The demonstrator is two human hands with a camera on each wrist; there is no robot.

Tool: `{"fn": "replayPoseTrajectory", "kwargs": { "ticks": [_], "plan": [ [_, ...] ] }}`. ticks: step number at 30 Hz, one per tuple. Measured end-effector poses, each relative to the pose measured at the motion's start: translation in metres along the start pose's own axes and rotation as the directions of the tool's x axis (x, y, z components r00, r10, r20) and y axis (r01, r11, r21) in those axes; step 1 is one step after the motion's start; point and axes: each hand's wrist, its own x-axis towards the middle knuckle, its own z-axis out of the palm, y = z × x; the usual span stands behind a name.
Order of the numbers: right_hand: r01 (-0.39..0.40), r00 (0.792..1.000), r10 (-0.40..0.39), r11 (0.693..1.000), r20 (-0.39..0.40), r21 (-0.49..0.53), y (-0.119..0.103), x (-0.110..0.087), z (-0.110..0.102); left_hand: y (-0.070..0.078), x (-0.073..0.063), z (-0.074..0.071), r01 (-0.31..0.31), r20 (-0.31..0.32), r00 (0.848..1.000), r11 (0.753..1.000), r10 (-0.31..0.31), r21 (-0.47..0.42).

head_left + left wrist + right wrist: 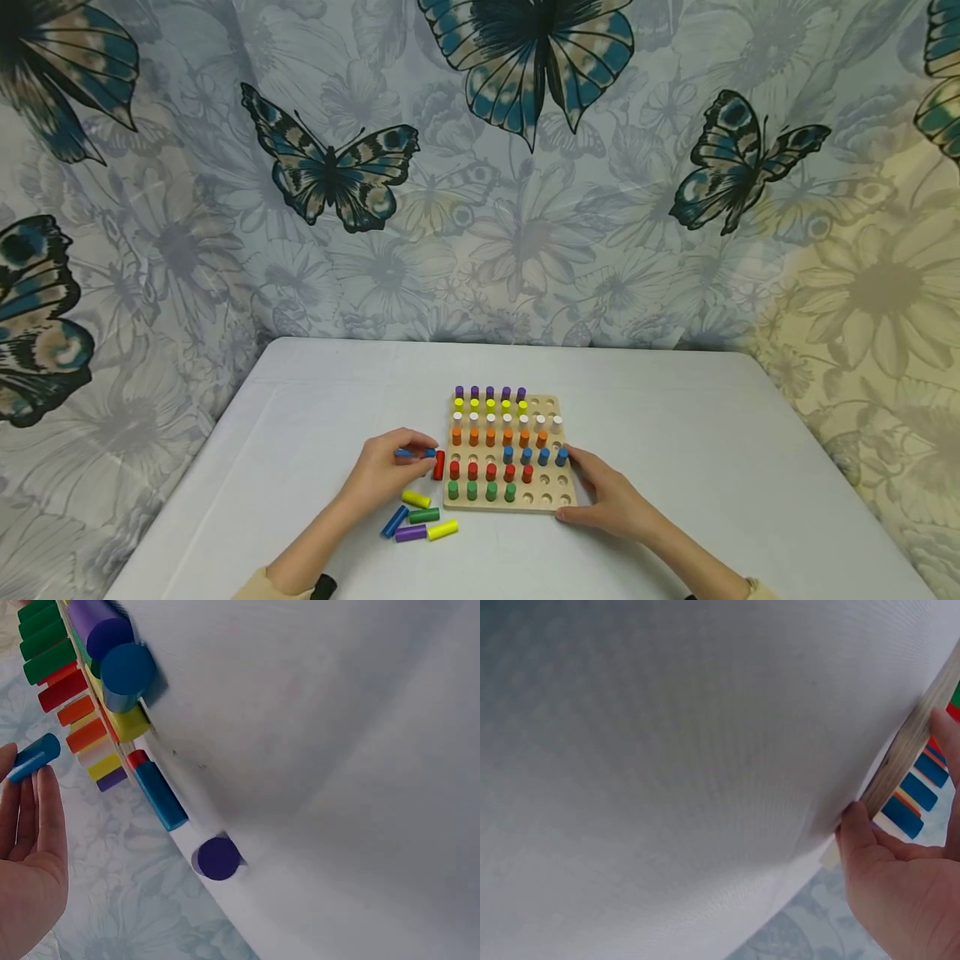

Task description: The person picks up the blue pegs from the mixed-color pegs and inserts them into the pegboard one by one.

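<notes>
My left hand [386, 467] pinches a blue peg [35, 757] between thumb and fingertips, beside the left edge of a wooden pegboard [543, 496]. On the board, upright pegs stand in rows of purple, yellow, white, orange, blue, red and green. Several blue pegs [527, 456] fill the right part of their row; the holes at its left end are bare. With the thumb at the front corner and fingers along the right edge, my right hand [611, 500] holds the board. A red peg [438, 465] lies by the board's left edge, close to the left fingertips.
Loose pegs lie in front of my left hand: a blue one [394, 522], a purple one [410, 533], a green one [423, 516] and yellow ones [442, 530]. Another purple peg [218, 859] shows in the left wrist view. Everything rests on a white table [675, 417] against a butterfly-patterned wall.
</notes>
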Motion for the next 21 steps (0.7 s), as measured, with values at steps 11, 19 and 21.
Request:
{"fn": "replayPoseTrajectory", "kwargs": {
  "ticks": [11, 19, 21],
  "plan": [
    [-0.003, 1.0, 0.003, 1.0, -0.001, -0.002, -0.001, 0.0, 0.0, 0.012, 0.014, 0.012, -0.052, -0.013, 0.999, 0.994, 0.051, -0.093],
    [-0.009, 1.0, 0.009, 1.0, -0.008, -0.001, -0.002, -0.001, 0.0, 0.016, 0.025, 0.025, -0.097, 0.027, 0.994, 0.984, 0.103, -0.15],
    [-0.002, 1.0, 0.002, 1.0, -0.008, 0.0, -0.002, -0.001, 0.0, 0.017, 0.027, 0.029, -0.103, 0.038, 0.993, 0.984, 0.109, -0.149]
  ]
}}
